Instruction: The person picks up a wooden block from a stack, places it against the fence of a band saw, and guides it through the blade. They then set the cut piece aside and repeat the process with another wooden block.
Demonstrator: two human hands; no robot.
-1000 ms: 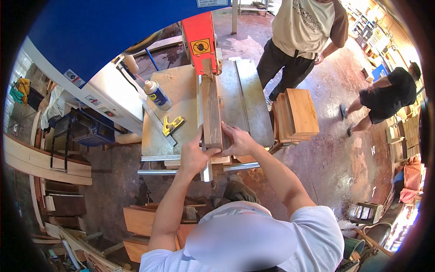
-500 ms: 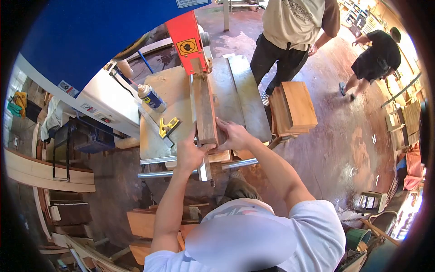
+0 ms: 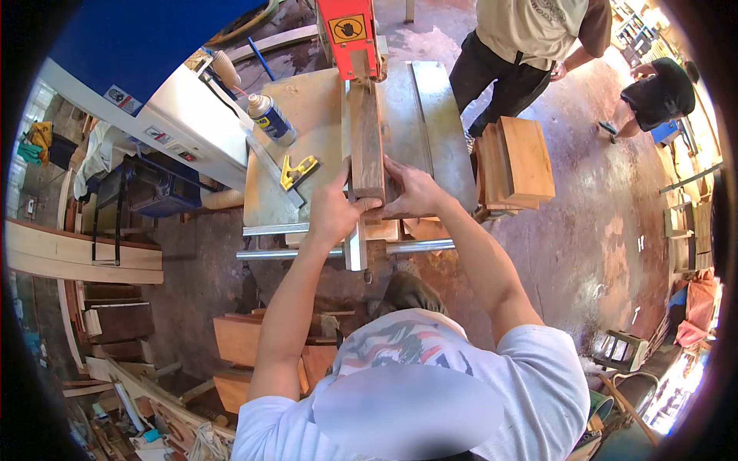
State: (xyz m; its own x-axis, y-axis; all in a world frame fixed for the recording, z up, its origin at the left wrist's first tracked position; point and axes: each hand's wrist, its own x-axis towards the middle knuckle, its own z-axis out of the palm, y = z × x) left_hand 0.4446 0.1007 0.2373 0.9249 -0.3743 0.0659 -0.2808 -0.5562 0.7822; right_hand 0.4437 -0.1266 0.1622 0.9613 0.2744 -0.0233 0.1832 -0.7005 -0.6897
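Observation:
A long brown timber block (image 3: 368, 161) lies on the band saw's metal table (image 3: 307, 104), its far end under the red blade guard (image 3: 347, 46). My left hand (image 3: 334, 213) grips the block's near left corner, thumb across its end. On the opposite side my right hand (image 3: 415, 192) presses against the near right side, fingers forward along the wood. A metal fence (image 3: 355, 250) runs beneath and along the left of the block. The blade and the cut itself cannot be made out.
Left of the block are a spray can (image 3: 271, 121) and a yellow clamp (image 3: 298, 172). Stacked boards (image 3: 526, 161) stand at the table's right. A co-worker (image 3: 511, 69) stands behind them; another person (image 3: 657, 96) is farther right. More boards (image 3: 238, 338) lie below left.
The view has shifted, so the saw table and hands appear higher and farther right. Both hands keep their hold on the block. The person at far right has bent lower.

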